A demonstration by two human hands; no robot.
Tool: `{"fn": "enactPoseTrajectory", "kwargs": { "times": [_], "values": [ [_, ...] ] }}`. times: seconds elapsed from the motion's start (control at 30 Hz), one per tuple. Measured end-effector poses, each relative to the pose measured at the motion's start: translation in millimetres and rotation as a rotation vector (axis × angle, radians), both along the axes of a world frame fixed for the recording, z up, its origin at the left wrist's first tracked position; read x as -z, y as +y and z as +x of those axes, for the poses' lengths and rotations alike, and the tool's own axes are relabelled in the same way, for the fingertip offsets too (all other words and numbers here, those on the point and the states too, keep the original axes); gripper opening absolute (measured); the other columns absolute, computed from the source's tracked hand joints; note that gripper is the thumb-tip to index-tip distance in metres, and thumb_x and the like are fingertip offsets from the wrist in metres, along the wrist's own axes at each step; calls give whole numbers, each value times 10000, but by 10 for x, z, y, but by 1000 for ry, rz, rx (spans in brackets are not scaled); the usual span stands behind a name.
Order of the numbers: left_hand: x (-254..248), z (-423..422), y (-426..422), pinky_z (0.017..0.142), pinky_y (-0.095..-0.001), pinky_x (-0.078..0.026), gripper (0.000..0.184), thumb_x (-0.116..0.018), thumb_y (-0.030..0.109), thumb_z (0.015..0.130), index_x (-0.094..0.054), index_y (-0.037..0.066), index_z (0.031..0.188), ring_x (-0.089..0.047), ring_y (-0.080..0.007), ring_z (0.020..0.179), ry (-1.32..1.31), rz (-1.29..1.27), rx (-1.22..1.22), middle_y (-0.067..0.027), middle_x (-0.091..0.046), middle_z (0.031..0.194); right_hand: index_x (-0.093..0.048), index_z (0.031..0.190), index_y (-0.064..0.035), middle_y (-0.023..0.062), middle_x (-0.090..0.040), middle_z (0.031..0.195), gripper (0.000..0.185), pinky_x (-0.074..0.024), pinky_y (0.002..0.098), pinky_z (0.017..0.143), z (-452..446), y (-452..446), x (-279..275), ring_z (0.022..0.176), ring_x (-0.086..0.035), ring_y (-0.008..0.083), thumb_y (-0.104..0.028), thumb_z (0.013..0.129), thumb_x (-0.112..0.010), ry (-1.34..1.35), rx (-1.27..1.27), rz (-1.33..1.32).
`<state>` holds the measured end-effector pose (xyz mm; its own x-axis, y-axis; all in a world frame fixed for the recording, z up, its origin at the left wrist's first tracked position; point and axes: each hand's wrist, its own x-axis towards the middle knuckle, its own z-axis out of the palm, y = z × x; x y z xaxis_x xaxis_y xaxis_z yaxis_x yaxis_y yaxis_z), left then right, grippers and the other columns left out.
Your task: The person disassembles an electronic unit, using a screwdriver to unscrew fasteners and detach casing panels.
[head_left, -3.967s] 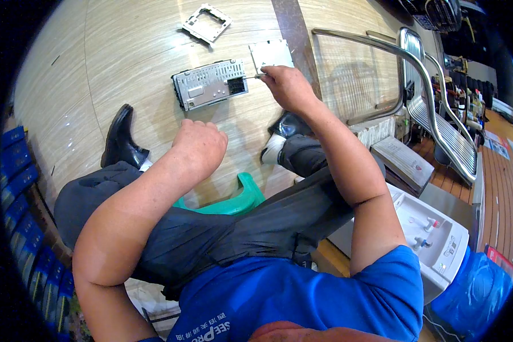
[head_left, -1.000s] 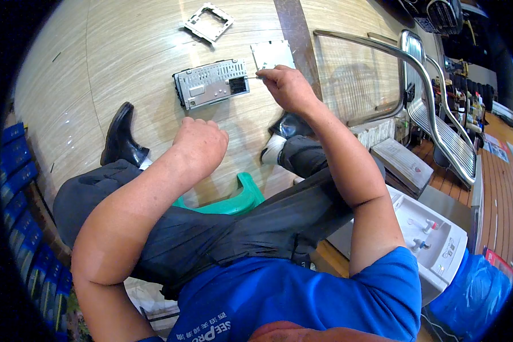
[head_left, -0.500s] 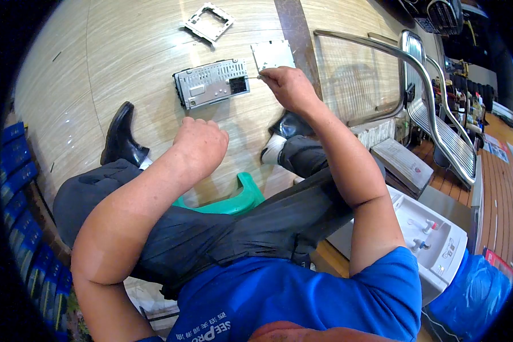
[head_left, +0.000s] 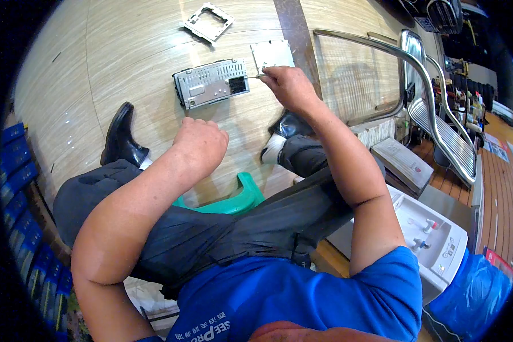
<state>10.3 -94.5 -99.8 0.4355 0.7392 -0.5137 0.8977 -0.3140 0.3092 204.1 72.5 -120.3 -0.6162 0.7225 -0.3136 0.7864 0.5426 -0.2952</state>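
Note:
A silver metal-cased car stereo [head_left: 214, 82] lies on the tiled floor, with vent slots and a dark square opening in its right end. My right hand [head_left: 290, 88] is just right of it, thumb and fingers pinched on a thin metal tool [head_left: 255, 77]. The tool's tip points at the dark opening; whether it touches inside is too small to tell. My left hand [head_left: 202, 141] is closed in front of the stereo, apart from it. Its fingers are curled under, and anything in them is hidden. Behind my right hand lies a flat silver metal plate [head_left: 272, 52].
A white rectangular frame [head_left: 209, 23] lies farther back on the floor. A metal-framed chair [head_left: 433, 108] stands at right, beside a cardboard box [head_left: 402, 165] and a white water dispenser [head_left: 447, 251]. Below me is a green stool [head_left: 233, 202]. Blue boxes [head_left: 17, 171] line the left.
My right fingers and the thin tool have shifted very slightly at the stereo's right end. My left hand and the stereo stay in place.

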Motion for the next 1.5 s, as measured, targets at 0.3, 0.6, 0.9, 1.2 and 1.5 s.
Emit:
{"fn": "enactPoseTrajectory", "kwargs": {
  "times": [0.3,0.6,0.9,1.2,1.5],
  "values": [
    [-2,2,5,845,-465,-525,175,-579,128,896,-676,69,1029,-681,-310,976,14,-6,7,-136,-689,1004,-738,1103,-71,197,-714,1041,242,-537,440,850,37,24,55,966,-684,373,-227,947,-639,85,10,-3],
    [2,-1,4,854,-466,-526,179,-574,118,896,-678,64,1031,-681,-311,981,12,-15,5,-140,-690,1008,-736,1077,-50,214,-703,1025,240,-534,446,828,44,10,102,950,-677,389,-223,935,-648,154,-41,37],
    [-8,-9,6,837,-460,-531,168,-577,123,894,-677,63,1014,-685,-305,967,5,-2,5,-138,-690,993,-734,1073,-48,212,-709,1007,238,-542,450,808,48,10,73,923,-686,384,-224,943,-642,132,-19,4],
    [10,-9,0,822,-451,-530,157,-586,129,888,-680,71,999,-686,-300,957,0,12,0,-130,-694,986,-712,1138,-61,224,-704,1020,244,-535,445,844,44,-6,59,953,-681,382,-189,956,-612,109,-105,-42],
    [8,-9,-2,838,-460,-525,160,-581,129,890,-682,67,997,-685,-305,964,-6,4,-8,-134,-694,993,-716,1096,-32,218,-708,1002,269,-535,463,832,48,13,60,953,-675,402,-244,959,-623,82,-27,8]
  ]
}}
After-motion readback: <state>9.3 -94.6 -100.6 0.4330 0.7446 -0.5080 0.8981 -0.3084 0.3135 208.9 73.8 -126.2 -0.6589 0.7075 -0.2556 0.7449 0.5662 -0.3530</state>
